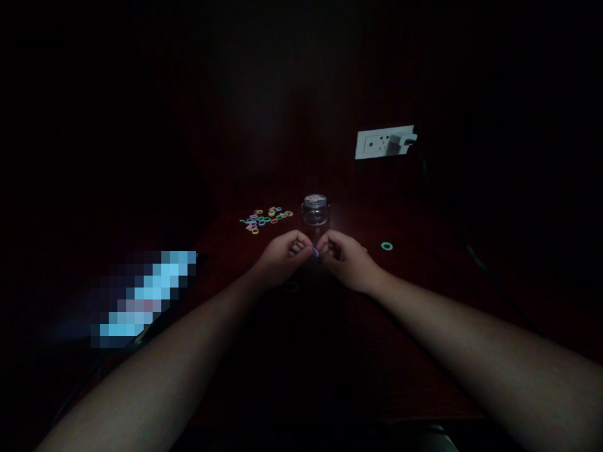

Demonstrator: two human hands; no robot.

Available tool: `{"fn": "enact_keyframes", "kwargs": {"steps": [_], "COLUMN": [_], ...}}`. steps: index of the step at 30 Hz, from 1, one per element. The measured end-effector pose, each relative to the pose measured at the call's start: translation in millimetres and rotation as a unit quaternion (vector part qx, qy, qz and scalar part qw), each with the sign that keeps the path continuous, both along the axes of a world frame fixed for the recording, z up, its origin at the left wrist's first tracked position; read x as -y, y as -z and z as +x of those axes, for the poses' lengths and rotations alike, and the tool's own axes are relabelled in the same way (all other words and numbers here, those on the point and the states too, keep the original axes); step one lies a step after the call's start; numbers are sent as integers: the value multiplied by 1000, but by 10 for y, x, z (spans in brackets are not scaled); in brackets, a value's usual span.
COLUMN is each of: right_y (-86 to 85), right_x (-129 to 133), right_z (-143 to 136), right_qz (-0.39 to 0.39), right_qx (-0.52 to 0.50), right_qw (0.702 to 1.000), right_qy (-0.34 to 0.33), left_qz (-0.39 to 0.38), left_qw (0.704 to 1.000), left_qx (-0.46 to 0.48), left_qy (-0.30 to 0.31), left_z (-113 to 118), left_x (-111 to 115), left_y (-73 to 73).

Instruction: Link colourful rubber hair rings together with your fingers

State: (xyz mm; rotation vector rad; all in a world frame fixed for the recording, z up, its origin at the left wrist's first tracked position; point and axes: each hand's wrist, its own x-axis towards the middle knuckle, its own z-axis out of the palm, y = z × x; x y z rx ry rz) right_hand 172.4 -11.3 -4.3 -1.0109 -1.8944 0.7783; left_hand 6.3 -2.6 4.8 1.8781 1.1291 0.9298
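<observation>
Between the fingertips of both hands is a small lavender hair tie, pinched from either side and partly hidden by the fingers. My left hand is closed on its left end. From the right, my right hand grips the other end with thumb and forefinger. Just beyond the hands stands a clear jar with a printed lid. A pile of colourful hair ties lies to the left of the jar. One green hair tie rests alone to the right of my right hand.
The dark reddish table is dimly lit. A blurred-out bright screen is at the left, near my left forearm. On the wall behind, a white socket holds a plug, with a cable running down along the right side.
</observation>
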Motion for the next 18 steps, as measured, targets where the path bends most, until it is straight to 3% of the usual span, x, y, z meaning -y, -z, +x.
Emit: {"fn": "enact_keyframes", "kwargs": {"steps": [18], "right_y": [-26], "right_x": [38], "right_z": [-14], "right_qz": [-11], "right_qx": [-13], "right_qw": [1000], "right_qy": [-10], "left_qz": [7], "left_qw": [1000], "left_qx": [-14], "left_qy": [2], "left_z": [-18], "left_x": [-13], "left_y": [19]}}
